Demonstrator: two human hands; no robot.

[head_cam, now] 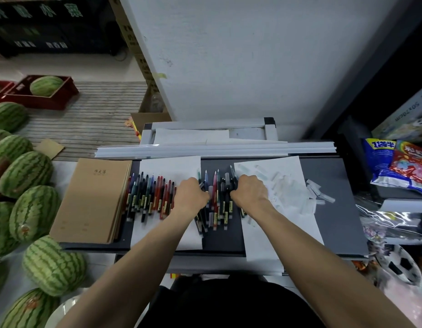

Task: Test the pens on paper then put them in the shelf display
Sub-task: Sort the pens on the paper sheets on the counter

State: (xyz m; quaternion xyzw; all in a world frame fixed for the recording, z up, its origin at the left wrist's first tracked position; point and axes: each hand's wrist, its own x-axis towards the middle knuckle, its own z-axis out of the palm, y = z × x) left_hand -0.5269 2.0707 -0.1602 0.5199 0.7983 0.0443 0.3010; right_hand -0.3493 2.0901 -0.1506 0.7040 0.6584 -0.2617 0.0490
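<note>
Several pens lie on a dark grey board (pixel 328 197). One row of red, blue and black pens (pixel 148 197) rests on the left white sheet (pixel 167 166). A second bunch of pens (pixel 217 200) lies between the two sheets. My left hand (pixel 191 197) and my right hand (pixel 249 191) sit on either side of that bunch, fingers curled down among the pens; what each hand grips is hidden. The right white sheet (pixel 278 209) carries faint marks and several clear pen caps (pixel 316 195).
A stack of brown notebooks (pixel 91 200) lies at the board's left end. White strips (pixel 214 149) run along the back. Several watermelons (pixel 28 174) crowd the left side. Snack bags (pixel 399 164) and wrapped goods sit at the right.
</note>
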